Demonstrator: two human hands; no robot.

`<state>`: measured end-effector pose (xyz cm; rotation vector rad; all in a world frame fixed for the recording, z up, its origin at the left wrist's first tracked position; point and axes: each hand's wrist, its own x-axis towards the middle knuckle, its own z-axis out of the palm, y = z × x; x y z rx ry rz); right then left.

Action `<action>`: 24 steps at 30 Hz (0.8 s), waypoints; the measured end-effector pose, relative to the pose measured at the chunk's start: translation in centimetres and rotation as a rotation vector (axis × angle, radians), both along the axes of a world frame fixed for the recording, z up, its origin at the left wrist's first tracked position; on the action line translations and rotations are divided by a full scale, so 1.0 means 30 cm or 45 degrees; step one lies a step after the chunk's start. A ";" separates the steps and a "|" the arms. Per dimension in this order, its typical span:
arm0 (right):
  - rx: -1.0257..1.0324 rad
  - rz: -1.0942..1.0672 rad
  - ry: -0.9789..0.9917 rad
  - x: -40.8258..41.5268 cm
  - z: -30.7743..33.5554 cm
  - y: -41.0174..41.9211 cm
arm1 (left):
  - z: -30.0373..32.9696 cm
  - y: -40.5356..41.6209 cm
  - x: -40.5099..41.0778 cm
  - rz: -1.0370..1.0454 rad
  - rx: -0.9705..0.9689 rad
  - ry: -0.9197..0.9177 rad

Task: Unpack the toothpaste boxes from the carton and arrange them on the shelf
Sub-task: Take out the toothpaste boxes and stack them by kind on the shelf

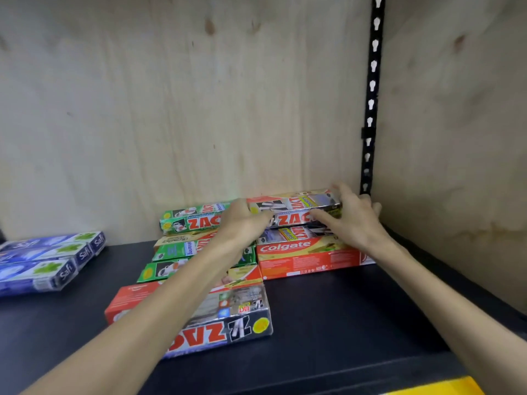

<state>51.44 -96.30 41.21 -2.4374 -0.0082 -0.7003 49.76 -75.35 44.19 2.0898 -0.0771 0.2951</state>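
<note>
A silver-and-red Zact toothpaste box (296, 209) lies on top of a stack at the back right of the black shelf (328, 315). My left hand (242, 220) grips its left end and my right hand (353, 220) holds its right end, fingers spread over it. Under it sit another Zact box and a red Colgate box (308, 255). Green Zact boxes (191, 220) are stacked to the left. A silver Zact box (228, 323) and a red box lie nearer the front, partly under my left forearm. The carton is out of view.
Several blue Safi boxes (48, 260) lie at the left of the shelf. A plywood back wall and right side wall enclose it, with a black slotted rail (370, 109) in the corner. Bare shelf shows at front right. A yellow edge (439, 387) shows below.
</note>
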 end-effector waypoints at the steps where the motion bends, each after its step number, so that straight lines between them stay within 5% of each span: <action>1: 0.010 -0.004 -0.040 -0.019 0.004 -0.007 | 0.008 0.003 -0.017 0.001 -0.018 -0.043; 13: -0.021 0.028 -0.124 -0.348 -0.079 -0.134 | -0.076 0.068 -0.350 -0.075 0.236 -0.260; 24: -0.135 -0.022 0.007 -0.389 -0.144 -0.127 | -0.092 0.054 -0.316 -0.047 0.521 -0.288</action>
